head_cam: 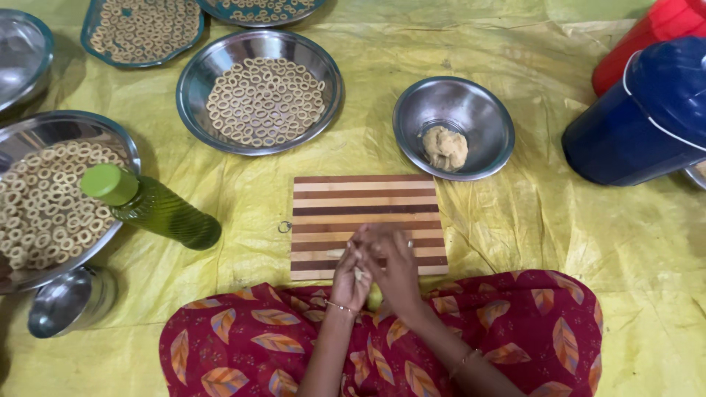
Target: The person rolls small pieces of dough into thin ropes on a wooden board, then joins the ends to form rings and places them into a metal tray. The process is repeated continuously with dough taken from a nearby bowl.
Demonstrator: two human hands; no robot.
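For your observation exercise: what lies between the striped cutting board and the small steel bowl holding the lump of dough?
In the head view, only bare yellow sheet separates the cutting board from the dough bowl.

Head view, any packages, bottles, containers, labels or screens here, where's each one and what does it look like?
Green bottle: left of the striped board, lying tilted on the yellow sheet; clear green plastic, light green cap.
Blue container: right edge; round, dark blue, thin white line below its lid.
Red container: top right corner, behind the blue one; only partly in view.
No labels, signs or screens visible.

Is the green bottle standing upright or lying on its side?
Lying on its side: the green bottle rests lengthwise on the yellow sheet, its cap on.
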